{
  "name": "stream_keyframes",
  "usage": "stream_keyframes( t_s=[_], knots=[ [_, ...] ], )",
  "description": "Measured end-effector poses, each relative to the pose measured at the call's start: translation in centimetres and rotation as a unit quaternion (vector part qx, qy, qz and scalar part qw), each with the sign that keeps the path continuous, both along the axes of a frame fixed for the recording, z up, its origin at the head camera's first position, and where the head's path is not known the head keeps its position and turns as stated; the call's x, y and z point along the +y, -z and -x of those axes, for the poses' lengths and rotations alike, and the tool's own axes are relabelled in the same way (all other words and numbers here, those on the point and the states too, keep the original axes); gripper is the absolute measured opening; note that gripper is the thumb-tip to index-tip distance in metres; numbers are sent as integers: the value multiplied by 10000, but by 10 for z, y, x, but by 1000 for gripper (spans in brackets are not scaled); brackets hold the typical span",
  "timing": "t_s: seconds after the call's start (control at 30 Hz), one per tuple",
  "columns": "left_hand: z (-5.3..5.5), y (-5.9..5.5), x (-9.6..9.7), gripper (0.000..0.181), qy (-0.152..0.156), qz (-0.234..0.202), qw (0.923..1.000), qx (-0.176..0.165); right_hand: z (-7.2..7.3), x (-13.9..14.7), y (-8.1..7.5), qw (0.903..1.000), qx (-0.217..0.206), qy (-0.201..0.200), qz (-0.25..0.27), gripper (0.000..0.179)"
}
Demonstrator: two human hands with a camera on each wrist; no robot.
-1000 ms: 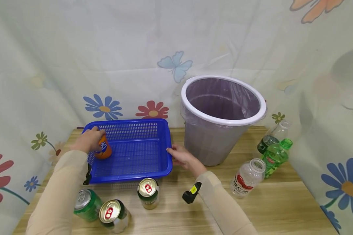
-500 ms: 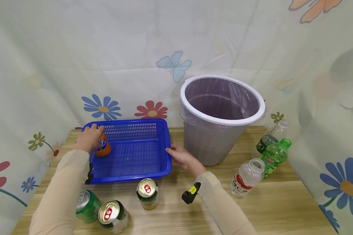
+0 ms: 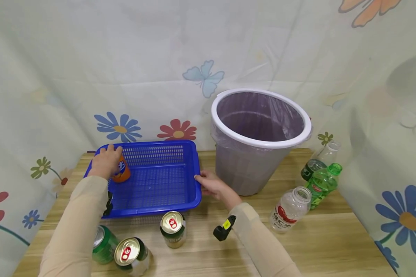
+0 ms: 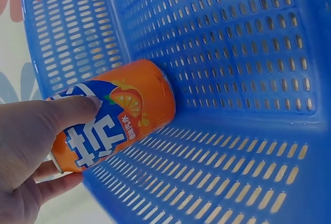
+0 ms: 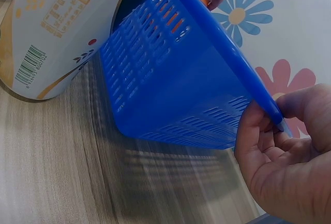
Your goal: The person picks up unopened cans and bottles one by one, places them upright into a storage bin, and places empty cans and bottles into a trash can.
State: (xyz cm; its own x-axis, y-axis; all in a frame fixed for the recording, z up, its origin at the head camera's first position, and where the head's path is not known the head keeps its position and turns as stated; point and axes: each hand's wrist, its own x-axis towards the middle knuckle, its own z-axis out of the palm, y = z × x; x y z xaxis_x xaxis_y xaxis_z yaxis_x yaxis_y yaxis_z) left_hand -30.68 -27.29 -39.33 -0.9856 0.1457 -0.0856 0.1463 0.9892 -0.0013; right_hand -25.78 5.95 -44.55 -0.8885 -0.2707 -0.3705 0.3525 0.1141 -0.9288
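An orange soda can (image 3: 123,171) stands in the left end of the blue plastic basket (image 3: 159,186). My left hand (image 3: 105,161) grips the can near its top. In the left wrist view my thumb lies along the blue label of the can (image 4: 142,97), whose lower end meets the slotted basket walls and floor. Over at the basket's right side, my right hand (image 3: 214,184) pinches the rim. The right wrist view shows the thumb above and the fingers beneath that basket rim (image 5: 235,61).
Before the basket stand a green can (image 3: 104,246) and two gold-topped cans, one at the left (image 3: 131,254) and one nearer the middle (image 3: 173,229). A lined grey bin (image 3: 249,165) rises to the right. Beyond it stand a clear jar (image 3: 289,211), a green bottle (image 3: 322,184) and a clear bottle (image 3: 315,165).
My left hand and the orange can have shifted slightly away from me, toward the basket's far left corner. The right hand keeps its hold on the rim.
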Motion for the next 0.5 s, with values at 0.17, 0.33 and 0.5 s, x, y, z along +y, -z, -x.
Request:
stream_keyframes(
  t_s=[0.17, 0.33, 0.5],
  knots=[
    [1, -1, 0, 65, -30, -75, 10000, -20, 0, 0, 0, 10000, -23, 0, 22, 29],
    [3, -1, 0, 64, -64, -146, 9999, -21, 0, 0, 0, 10000, -6, 13, 27, 29],
    [6, -1, 0, 64, -114, -163, 9997, -104, 0, 1, 1, 10000, 3, -20, 55, 30]
  ],
)
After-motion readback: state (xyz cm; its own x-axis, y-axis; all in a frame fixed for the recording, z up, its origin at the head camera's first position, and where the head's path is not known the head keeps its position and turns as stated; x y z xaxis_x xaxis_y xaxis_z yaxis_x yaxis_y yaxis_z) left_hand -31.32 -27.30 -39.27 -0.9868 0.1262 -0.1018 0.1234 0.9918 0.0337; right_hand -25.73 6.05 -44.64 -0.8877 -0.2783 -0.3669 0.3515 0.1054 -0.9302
